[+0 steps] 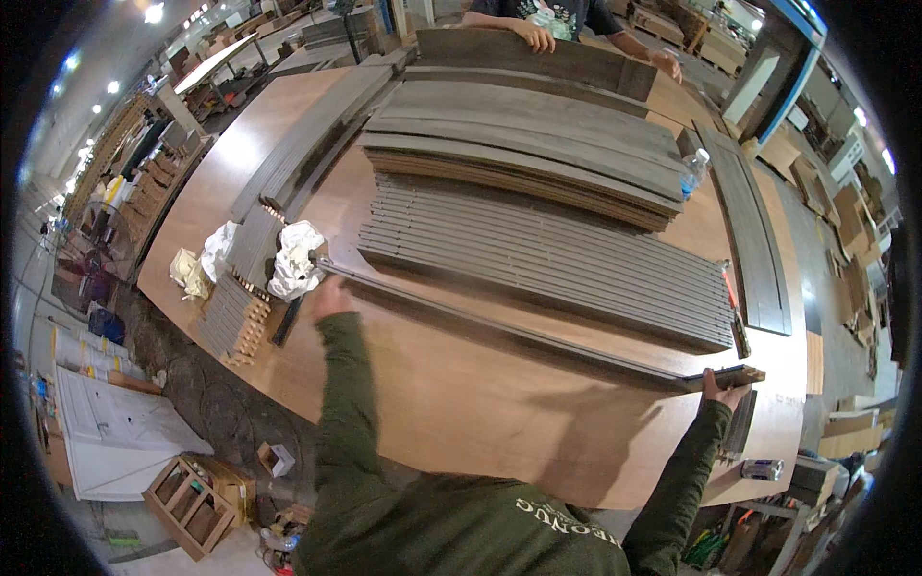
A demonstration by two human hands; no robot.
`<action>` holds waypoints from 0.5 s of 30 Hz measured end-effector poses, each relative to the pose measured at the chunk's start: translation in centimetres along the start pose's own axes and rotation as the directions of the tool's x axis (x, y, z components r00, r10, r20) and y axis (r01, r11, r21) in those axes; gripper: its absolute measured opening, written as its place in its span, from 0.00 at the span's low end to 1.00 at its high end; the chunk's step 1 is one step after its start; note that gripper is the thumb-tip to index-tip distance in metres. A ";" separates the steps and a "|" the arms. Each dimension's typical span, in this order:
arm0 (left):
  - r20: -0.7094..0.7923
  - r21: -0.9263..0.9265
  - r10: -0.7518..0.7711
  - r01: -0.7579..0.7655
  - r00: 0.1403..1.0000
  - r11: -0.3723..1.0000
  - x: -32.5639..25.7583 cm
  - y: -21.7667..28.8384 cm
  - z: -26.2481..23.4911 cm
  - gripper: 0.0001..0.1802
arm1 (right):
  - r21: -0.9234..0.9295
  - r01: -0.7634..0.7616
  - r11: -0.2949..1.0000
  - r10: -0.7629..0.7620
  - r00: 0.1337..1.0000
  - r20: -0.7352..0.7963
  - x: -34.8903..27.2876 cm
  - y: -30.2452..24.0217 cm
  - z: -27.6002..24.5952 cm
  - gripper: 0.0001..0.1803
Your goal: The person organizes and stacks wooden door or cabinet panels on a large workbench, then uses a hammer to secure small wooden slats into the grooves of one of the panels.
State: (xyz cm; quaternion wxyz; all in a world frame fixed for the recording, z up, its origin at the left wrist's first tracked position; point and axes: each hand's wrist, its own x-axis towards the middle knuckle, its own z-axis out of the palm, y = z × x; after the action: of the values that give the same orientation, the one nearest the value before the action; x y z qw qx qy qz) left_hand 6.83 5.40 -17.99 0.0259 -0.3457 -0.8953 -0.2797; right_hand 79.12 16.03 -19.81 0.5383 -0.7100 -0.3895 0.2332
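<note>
Between my hands runs a long grey strip [519, 326], its axis left to right: my left hand [331, 296] presses one end, my right hand [722, 389] grips the other.

Bright, even workshop light fills the scene, coming from round ceiling lamps [154, 13] that glare white at the upper left. The wooden table [461, 384] glows warm with a soft sheen, and diffuse shadows of the arms fall across its near edge. Fisheye distortion bows the long grey boards [538, 259] and table edges toward the rim, where a black vignette closes the corners. Focus is moderately sharp centrally, softer and smeared near the edges.
</note>
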 end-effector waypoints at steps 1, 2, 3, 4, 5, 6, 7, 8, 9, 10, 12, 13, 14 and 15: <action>0.074 0.362 -0.143 0.107 0.987 0.926 3.2 -9.8 0.3 0.22 | -0.055 0.046 0.997 -0.044 0.999 0.031 0.5 -0.4 1.3 0.55; 0.029 0.440 -0.171 0.141 0.985 0.887 3.1 -16.7 1.0 0.34 | -0.123 0.084 0.989 -0.081 0.996 0.034 0.9 -0.9 2.0 0.56; -0.034 0.521 -0.207 0.194 0.978 0.831 2.6 -23.2 -0.1 0.47 | -0.181 0.111 0.977 -0.105 0.993 0.046 1.2 -1.3 2.9 0.57; 0.104 0.568 -0.386 0.264 0.916 0.779 2.0 -25.0 -0.5 0.50 | -0.248 0.175 0.953 -0.163 0.984 0.068 -0.7 -3.5 3.9 0.59; 0.187 0.563 -0.311 0.158 0.932 0.811 1.5 -20.4 0.5 0.40 | -0.383 0.130 0.915 -0.141 0.990 -0.001 -1.0 -3.2 2.2 0.59; 0.244 0.561 -0.242 0.066 0.939 0.825 0.5 -15.2 -1.2 0.30 | -0.411 0.087 0.908 -0.121 0.991 -0.058 -1.7 -4.0 1.3 0.60; 0.242 0.557 -0.219 0.049 0.945 0.829 -0.2 -14.1 -2.6 0.27 | -0.417 0.067 0.906 -0.105 0.992 -0.068 -2.2 -5.0 1.8 0.60; 0.250 0.507 -0.177 0.027 0.952 0.862 -0.5 -13.9 -2.7 0.23 | -0.391 0.061 0.918 -0.091 0.994 -0.057 -1.9 -4.7 1.7 0.61; 0.261 0.359 -0.122 0.021 0.958 0.933 -0.3 -13.7 -2.6 0.20 | -0.357 0.055 0.932 -0.078 0.996 -0.049 -1.6 -4.7 2.0 0.61; 0.300 0.009 -0.064 0.064 0.952 0.998 -0.6 -14.5 -2.0 0.16 | -0.366 0.074 0.928 -0.093 0.995 -0.035 -1.5 -4.7 2.2 0.61; 0.382 -0.906 0.334 0.421 0.862 -0.049 -2.8 -15.0 -0.8 0.10 | -0.310 0.081 0.947 -0.075 0.997 0.030 -1.2 -5.3 2.5 0.64; 0.354 -0.778 0.539 0.561 0.764 -0.283 -3.8 -13.6 -0.9 0.07 | -0.240 0.054 0.969 -0.037 0.997 0.075 -1.7 -5.1 2.1 0.67; 0.324 -0.656 0.672 0.670 0.666 -0.348 -4.9 -12.1 -0.6 0.05 | -0.193 0.098 0.976 -0.083 0.993 0.084 -0.8 -3.1 1.3 0.67; 0.451 -0.670 0.577 0.685 0.681 -0.285 -6.1 -8.9 -2.3 0.04 | -0.223 0.049 0.974 -0.042 0.998 0.036 -2.3 -5.0 1.5 0.61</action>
State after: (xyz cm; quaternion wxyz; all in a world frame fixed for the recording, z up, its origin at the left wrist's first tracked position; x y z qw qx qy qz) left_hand 5.53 -4.82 -21.84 -0.6349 -0.2323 -0.2098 -0.7064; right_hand 75.13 15.69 -15.72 0.4541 -0.7533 -0.4375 0.1867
